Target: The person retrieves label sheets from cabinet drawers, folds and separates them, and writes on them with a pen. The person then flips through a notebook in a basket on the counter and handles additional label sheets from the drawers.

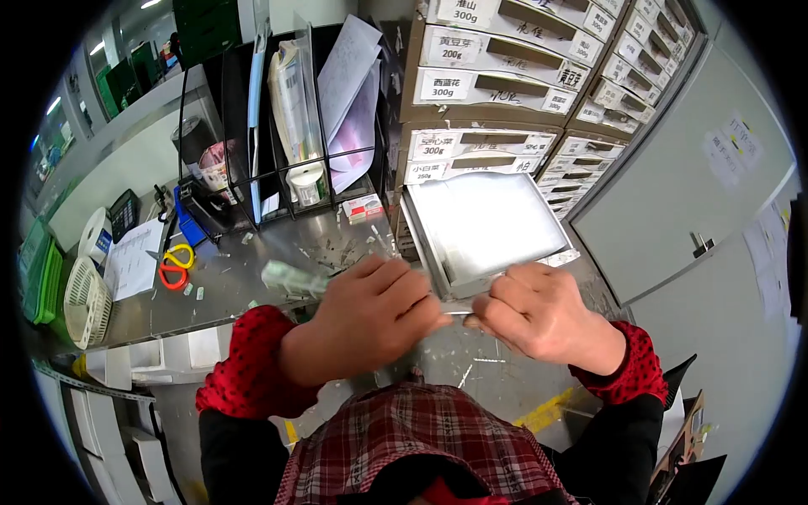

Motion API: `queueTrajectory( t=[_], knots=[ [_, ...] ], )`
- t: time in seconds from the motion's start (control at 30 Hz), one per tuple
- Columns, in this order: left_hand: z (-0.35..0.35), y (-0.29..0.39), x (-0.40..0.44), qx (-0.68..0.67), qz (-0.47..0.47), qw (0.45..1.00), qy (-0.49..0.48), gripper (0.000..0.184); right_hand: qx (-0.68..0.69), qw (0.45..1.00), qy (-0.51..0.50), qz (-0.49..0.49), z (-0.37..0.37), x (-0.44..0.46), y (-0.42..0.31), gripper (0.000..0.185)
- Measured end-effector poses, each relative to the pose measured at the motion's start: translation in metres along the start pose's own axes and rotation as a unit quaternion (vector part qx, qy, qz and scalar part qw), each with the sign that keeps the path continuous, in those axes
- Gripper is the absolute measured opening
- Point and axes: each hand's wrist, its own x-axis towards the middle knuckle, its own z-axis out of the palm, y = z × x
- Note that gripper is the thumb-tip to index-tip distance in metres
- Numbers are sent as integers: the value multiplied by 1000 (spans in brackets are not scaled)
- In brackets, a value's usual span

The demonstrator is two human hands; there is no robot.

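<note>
Both my hands are closed, side by side in front of the open drawer. A thin whitish strip [457, 309] is stretched between them, pinched by my left hand [370, 316] and my right hand [536, 313]. A pale green-and-white bundle [290, 278], blurred, sticks out to the left from my left hand. Just beyond my hands, the pulled-out drawer [488, 223] holds flat white sheets or bags.
Stacked labelled drawers [497, 59] rise behind the open one. On the metal desk [227, 290] are scissors [174, 267], a black file rack [278, 177], a small red-and-white box [363, 209], a white basket [87, 303] and paper scraps. A grey door [673, 185] stands at right.
</note>
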Motion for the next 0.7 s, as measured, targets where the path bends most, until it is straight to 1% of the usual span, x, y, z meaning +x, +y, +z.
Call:
queueTrajectory(
  t=[0.1,0.17,0.2,0.27,0.3,0.37,0.43,0.47,0.5,0.53,0.57,0.6,0.63,0.67,0.7],
  knots=[
    [-15,-11,-18,32,10,999,-22,29,13,1000,1,11,-9,-20,6,23],
    [-29,-19,-31,46,2,998,-34,30,71,996,14,51,-13,-35,7,25],
    [-36,-22,-37,47,-6,998,-45,27,74,996,12,50,-15,-42,8,25],
    [-44,-24,-42,49,-18,997,-59,25,117,989,3,94,-18,-52,8,26],
    [-47,-25,-43,30,-17,998,-51,27,153,982,29,106,-11,-58,8,25],
    [-55,-30,-46,11,-19,999,-43,28,163,980,27,107,-10,-60,6,23],
    [-66,-40,-50,31,-25,995,-90,29,170,980,25,102,-13,-61,7,21],
    [-67,-45,-49,39,-30,995,-89,29,179,977,28,113,-14,-61,8,19],
    [-67,-51,-49,23,-37,997,-64,26,189,974,32,122,-14,-61,8,17],
    [-66,-54,-51,7,-43,998,-37,23,192,975,35,111,-11,-61,9,17],
    [-63,-54,-56,-88,-190,978,12,21,201,968,62,136,-9,-63,10,16],
    [-54,-56,-58,-81,-193,978,14,21,208,960,89,163,-7,-64,10,14],
    [-41,-59,-56,-277,-321,899,112,22,219,954,88,183,-7,-65,12,13],
    [-29,-63,-53,-456,-423,756,204,25,217,956,91,177,-4,-63,10,13],
    [-20,-62,-55,-479,-431,746,172,19,207,955,105,184,0,-60,8,11]
  ],
)
